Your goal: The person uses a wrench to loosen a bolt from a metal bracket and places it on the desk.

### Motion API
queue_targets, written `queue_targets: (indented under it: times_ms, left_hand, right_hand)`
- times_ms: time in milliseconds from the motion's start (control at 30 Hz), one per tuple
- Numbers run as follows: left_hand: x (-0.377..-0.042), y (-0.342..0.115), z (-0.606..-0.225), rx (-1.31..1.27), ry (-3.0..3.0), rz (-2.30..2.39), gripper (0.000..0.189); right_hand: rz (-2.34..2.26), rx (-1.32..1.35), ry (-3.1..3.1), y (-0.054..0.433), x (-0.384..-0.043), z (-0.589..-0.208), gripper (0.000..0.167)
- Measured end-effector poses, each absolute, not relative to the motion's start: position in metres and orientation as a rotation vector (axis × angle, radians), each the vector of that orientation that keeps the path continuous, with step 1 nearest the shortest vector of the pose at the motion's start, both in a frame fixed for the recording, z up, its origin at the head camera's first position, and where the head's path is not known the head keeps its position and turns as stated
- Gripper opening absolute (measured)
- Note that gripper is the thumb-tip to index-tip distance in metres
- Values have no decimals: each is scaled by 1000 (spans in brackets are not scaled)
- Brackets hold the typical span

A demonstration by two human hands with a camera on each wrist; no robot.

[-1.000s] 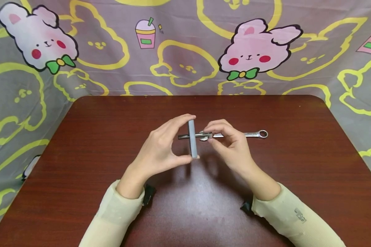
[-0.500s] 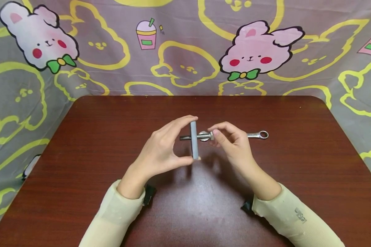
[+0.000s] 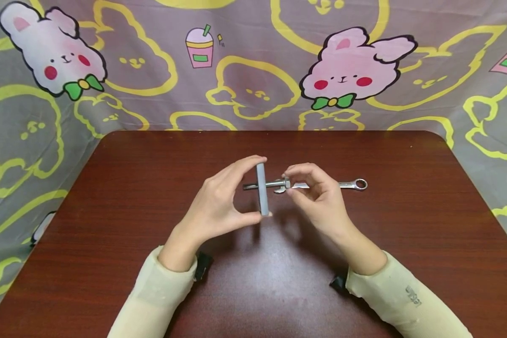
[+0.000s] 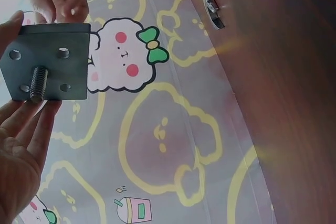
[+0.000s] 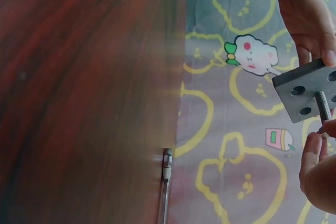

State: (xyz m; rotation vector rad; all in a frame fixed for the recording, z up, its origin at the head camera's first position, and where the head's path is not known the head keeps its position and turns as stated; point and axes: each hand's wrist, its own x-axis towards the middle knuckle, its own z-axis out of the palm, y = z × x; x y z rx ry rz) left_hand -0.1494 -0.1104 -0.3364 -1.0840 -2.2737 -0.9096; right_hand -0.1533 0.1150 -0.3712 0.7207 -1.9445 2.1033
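Held up over the tabletop [image 3: 88, 211], near the wrench [image 3: 347, 185]: a plate [image 3: 263, 193] with a bolt [image 3: 274, 184] through its middle.
Pinching the plate by two opposite edges with the left grip [image 3: 224, 199]; likely hard, stiff and a bit heavy, so best held there. Pinching the bolt by its head with the right grip [image 3: 318, 197]; likely lighter, stiff too, maybe slippery, so best held by that end.
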Motion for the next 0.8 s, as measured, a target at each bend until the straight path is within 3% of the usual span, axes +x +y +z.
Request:
queue_targets:
  times_ms: [133,467,800]
  left_hand:
    - [-150,-110,-336,-1095,-2277,-912,92]
    - [-149,-107,-339,-1125,-2277,-902,93]
    - [-150,-109,-339,-1106,-2274,-910,93]
  right_hand:
    - [2101,695,-1974,116,-153,-372,33]
    - [2158,471,-2052,113,-151,-372,10]
    - [1961,801,-2032,114,-152,-373,21]
